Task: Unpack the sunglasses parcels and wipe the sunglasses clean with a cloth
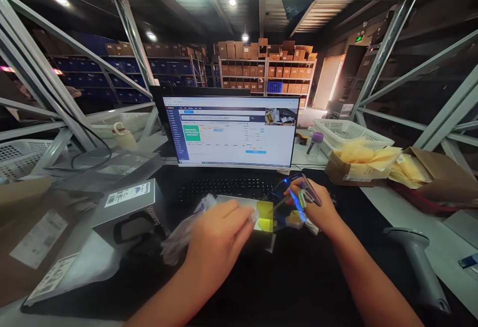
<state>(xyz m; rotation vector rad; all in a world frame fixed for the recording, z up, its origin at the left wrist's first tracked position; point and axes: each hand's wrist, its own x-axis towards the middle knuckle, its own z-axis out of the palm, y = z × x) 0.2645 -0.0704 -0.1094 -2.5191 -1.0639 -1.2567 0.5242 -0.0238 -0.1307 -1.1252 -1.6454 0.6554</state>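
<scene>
Eyeglasses with blue-glinting lenses [298, 205], already unwrapped, are grasped by the right hand [320, 202], handling seemingly unfinished; the blurred left hand's [222, 227] grip I cannot tell.

glasses [312, 191] dark, bright blue glints; small panel [265, 212] yellow-green; plastic wrap [177, 240] milky. box [129, 215] grey, black eyewear print, white label [129, 193]. mat [291, 287] plain black, keyboard [224, 187] black, tabletop [388, 202] white. scanner [420, 262] grey. pouches [358, 153] pale yellow, carton [347, 173] brown. screen [224, 150] white, navy sidebar [179, 138], green square [191, 133]. bottle lid [317, 137] purple. basket [22, 150] white, grid-patterned.
</scene>
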